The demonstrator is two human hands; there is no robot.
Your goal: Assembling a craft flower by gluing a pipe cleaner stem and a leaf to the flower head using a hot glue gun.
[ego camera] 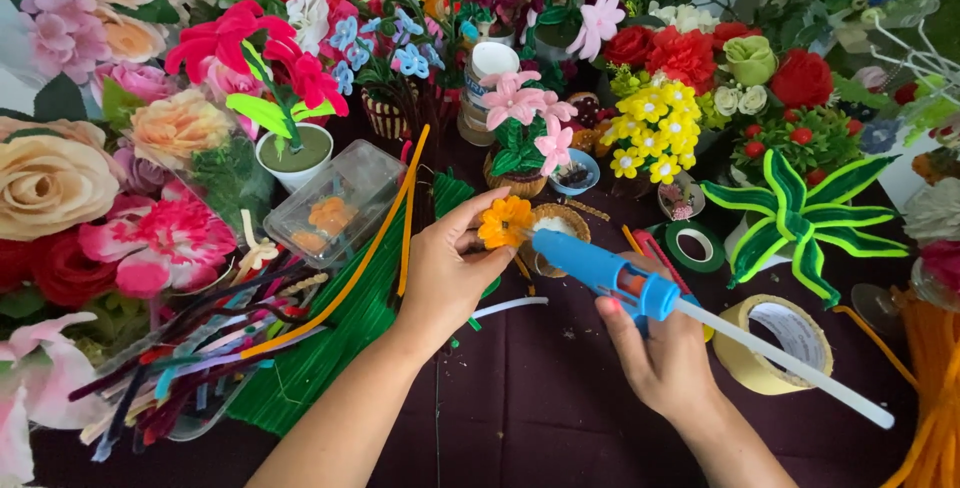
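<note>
My left hand (448, 270) pinches a small orange pipe-cleaner flower (506, 221) between thumb and fingers, just above a little woven basket (560, 223). My right hand (655, 348) grips a blue glue gun (600, 266) whose nozzle points left and nearly touches the flower. A white glue stick (790, 360) sticks out of the gun's rear toward the lower right.
Artificial flowers crowd the back and left. A clear plastic box (340, 200), loose pipe cleaners (200, 348), green tape roll (696, 245), beige masking tape roll (778, 343), a green-yellow pipe-cleaner plant (795, 218) and small potted pink flowers (525, 133) lie on the dark purple cloth (540, 398).
</note>
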